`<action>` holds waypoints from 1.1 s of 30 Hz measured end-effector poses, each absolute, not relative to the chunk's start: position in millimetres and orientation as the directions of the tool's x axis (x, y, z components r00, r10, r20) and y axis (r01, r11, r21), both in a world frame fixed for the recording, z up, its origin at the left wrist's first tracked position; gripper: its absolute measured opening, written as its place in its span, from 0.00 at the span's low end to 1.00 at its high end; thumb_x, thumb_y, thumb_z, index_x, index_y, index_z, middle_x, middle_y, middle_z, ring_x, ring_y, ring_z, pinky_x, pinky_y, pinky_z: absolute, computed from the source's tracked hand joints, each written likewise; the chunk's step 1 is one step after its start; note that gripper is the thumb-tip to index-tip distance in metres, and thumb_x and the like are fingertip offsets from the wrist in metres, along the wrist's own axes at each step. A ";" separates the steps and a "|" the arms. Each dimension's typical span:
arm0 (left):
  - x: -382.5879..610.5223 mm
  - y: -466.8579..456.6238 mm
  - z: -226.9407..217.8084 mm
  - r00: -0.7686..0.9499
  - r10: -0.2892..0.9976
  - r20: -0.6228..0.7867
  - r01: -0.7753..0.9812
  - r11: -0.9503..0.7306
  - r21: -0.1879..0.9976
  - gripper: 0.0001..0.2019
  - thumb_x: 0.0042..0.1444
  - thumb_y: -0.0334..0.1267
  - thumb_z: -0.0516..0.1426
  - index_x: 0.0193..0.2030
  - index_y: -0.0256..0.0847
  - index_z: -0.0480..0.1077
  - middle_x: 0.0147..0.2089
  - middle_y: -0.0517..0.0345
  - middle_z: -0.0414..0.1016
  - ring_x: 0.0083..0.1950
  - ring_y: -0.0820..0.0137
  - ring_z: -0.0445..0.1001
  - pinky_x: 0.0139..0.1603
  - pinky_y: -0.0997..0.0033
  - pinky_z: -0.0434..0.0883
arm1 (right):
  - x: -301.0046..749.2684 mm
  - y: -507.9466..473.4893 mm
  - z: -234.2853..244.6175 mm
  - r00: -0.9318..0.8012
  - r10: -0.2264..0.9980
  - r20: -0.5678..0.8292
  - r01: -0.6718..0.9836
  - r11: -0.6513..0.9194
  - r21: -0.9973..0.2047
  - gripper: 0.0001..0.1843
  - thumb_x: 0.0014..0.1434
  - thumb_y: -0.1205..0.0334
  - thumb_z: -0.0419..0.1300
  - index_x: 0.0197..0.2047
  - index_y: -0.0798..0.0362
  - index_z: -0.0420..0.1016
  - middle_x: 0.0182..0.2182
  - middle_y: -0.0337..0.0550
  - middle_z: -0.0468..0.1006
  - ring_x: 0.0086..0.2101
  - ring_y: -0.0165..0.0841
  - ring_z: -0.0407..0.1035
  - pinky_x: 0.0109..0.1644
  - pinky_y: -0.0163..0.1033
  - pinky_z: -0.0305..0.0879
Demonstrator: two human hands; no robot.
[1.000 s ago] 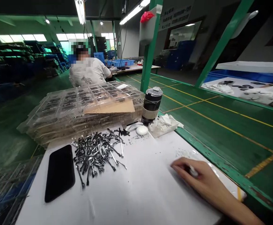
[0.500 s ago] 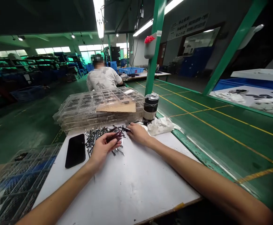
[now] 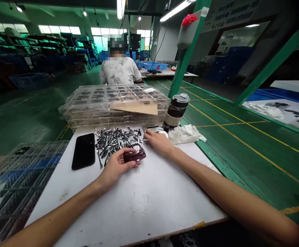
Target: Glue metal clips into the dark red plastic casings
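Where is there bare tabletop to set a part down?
Mostly on the near table, between the left forearm and right forearm, with only small specks. A smaller patch lies between the phone and left forearm. The far end is crowded: metal pieces, stacked trays, cup.

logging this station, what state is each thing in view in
Left hand: gripping dark red piece
Right hand: fingers partly curled, grip unclear
Phone: flat, screen dark
Tumbler: standing, lid on
Small metal parts: loosely piled
Clear trays: stacked
White material: crumpled
Overhead tube light: lit

Head-worn view, facing forward and down, tabletop (image 3: 139, 206) close
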State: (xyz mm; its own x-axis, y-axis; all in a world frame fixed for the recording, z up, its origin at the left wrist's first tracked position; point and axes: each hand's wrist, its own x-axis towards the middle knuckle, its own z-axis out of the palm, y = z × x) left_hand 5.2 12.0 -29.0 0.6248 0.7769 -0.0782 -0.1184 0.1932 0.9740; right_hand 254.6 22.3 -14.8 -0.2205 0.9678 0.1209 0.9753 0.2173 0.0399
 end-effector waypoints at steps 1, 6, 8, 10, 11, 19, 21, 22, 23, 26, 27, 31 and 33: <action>4.7 12.0 -29.2 0.630 0.773 -0.078 -0.120 0.196 0.973 0.22 0.56 0.36 0.69 0.55 0.38 0.70 0.49 0.49 0.82 0.49 0.61 0.82 0.58 0.58 0.76 | 255.6 22.8 -14.5 -0.238 0.964 0.117 0.971 0.235 0.042 0.12 0.72 0.66 0.48 0.52 0.54 0.71 0.53 0.53 0.71 0.37 0.38 0.72 0.36 0.39 0.59; 1.2 11.8 -28.4 0.646 0.758 -0.092 -0.116 0.217 0.969 0.21 0.57 0.36 0.67 0.56 0.39 0.69 0.50 0.49 0.82 0.51 0.62 0.82 0.58 0.59 0.75 | 261.6 23.7 -17.7 -0.267 0.954 0.133 0.963 0.268 0.011 0.11 0.74 0.61 0.49 0.49 0.55 0.70 0.50 0.51 0.74 0.34 0.37 0.72 0.35 0.40 0.60; 0.2 12.2 -27.5 0.650 0.753 -0.107 -0.103 0.227 0.968 0.21 0.58 0.37 0.67 0.56 0.39 0.69 0.50 0.50 0.82 0.51 0.62 0.82 0.57 0.60 0.76 | 265.6 22.3 -19.6 -0.262 0.954 0.146 0.964 0.267 -0.017 0.10 0.74 0.60 0.50 0.48 0.54 0.70 0.49 0.50 0.75 0.35 0.37 0.72 0.37 0.40 0.61; -0.2 12.9 -26.8 0.651 0.749 -0.121 -0.087 0.232 0.969 0.20 0.59 0.37 0.67 0.56 0.39 0.69 0.50 0.51 0.82 0.50 0.63 0.82 0.57 0.62 0.76 | 271.0 19.7 -19.9 -0.257 0.953 0.161 0.962 0.268 -0.055 0.08 0.73 0.60 0.52 0.50 0.54 0.69 0.48 0.48 0.76 0.38 0.38 0.73 0.40 0.40 0.64; -0.3 13.2 -26.8 0.651 0.748 -0.125 -0.081 0.233 0.969 0.20 0.59 0.37 0.66 0.56 0.40 0.69 0.49 0.51 0.82 0.50 0.64 0.82 0.56 0.63 0.76 | 274.2 18.0 -19.2 -0.253 0.952 0.172 0.960 0.269 -0.075 0.08 0.73 0.61 0.53 0.52 0.54 0.68 0.48 0.48 0.76 0.41 0.38 0.74 0.43 0.39 0.65; -0.1 14.2 -28.4 0.641 0.748 -0.171 -0.050 0.263 0.963 0.19 0.60 0.38 0.65 0.56 0.41 0.68 0.49 0.54 0.81 0.49 0.67 0.82 0.55 0.66 0.76 | 283.5 5.1 -12.4 -0.169 0.967 0.192 0.975 0.193 -0.111 0.07 0.71 0.62 0.56 0.49 0.52 0.72 0.47 0.48 0.75 0.42 0.37 0.73 0.44 0.38 0.66; 0.2 14.0 -28.3 0.641 0.749 -0.171 -0.046 0.259 0.965 0.18 0.61 0.38 0.65 0.56 0.42 0.68 0.49 0.55 0.81 0.49 0.67 0.81 0.56 0.66 0.76 | 278.5 4.4 -14.2 -0.147 0.973 0.180 0.982 0.166 -0.092 0.06 0.70 0.61 0.57 0.45 0.52 0.73 0.45 0.47 0.75 0.40 0.37 0.73 0.40 0.38 0.65; 0.3 14.0 -28.1 0.640 0.749 -0.171 -0.044 0.257 0.965 0.18 0.61 0.38 0.65 0.56 0.42 0.68 0.49 0.55 0.81 0.49 0.67 0.81 0.56 0.66 0.76 | 275.6 4.4 -15.3 -0.135 0.975 0.176 0.985 0.151 -0.081 0.06 0.70 0.61 0.56 0.43 0.52 0.73 0.44 0.47 0.75 0.39 0.38 0.73 0.37 0.38 0.63; 0.4 13.9 -27.9 0.640 0.749 -0.171 -0.041 0.255 0.966 0.18 0.61 0.38 0.65 0.56 0.43 0.68 0.49 0.56 0.81 0.49 0.67 0.81 0.56 0.66 0.76 | 272.9 4.4 -16.3 -0.122 0.977 0.174 0.988 0.135 -0.069 0.06 0.70 0.61 0.56 0.42 0.52 0.73 0.43 0.47 0.75 0.37 0.38 0.73 0.35 0.39 0.61; 0.6 14.0 -26.8 0.639 0.748 -0.181 -0.027 0.257 0.966 0.18 0.61 0.39 0.65 0.56 0.43 0.68 0.50 0.56 0.80 0.49 0.67 0.81 0.56 0.66 0.77 | 267.7 4.5 -17.8 -0.101 0.981 0.168 0.994 0.108 -0.035 0.07 0.71 0.63 0.54 0.41 0.53 0.72 0.41 0.48 0.75 0.35 0.39 0.72 0.31 0.39 0.55; 0.5 14.1 -26.3 0.639 0.746 -0.185 -0.021 0.258 0.966 0.18 0.61 0.39 0.65 0.56 0.44 0.68 0.50 0.56 0.80 0.49 0.67 0.81 0.56 0.65 0.76 | 267.4 4.4 -17.7 -0.107 0.981 0.163 0.993 0.112 -0.023 0.07 0.71 0.64 0.53 0.41 0.54 0.71 0.41 0.49 0.75 0.34 0.39 0.72 0.30 0.40 0.54; -0.1 14.0 -24.6 0.643 0.743 -0.185 -0.014 0.254 0.967 0.18 0.61 0.40 0.65 0.55 0.43 0.68 0.51 0.56 0.79 0.49 0.66 0.81 0.56 0.64 0.76 | 271.4 0.7 -12.1 -0.210 0.968 0.135 0.978 0.211 0.007 0.06 0.70 0.65 0.54 0.43 0.56 0.71 0.41 0.51 0.77 0.33 0.38 0.71 0.31 0.40 0.55; -0.6 13.7 -24.1 0.640 0.746 -0.184 -0.017 0.253 0.967 0.18 0.61 0.40 0.65 0.56 0.43 0.68 0.51 0.56 0.80 0.49 0.66 0.81 0.56 0.64 0.77 | 272.6 -4.0 -5.1 -0.280 0.952 0.123 0.959 0.282 0.006 0.06 0.70 0.67 0.53 0.46 0.56 0.71 0.42 0.50 0.78 0.33 0.36 0.72 0.33 0.40 0.58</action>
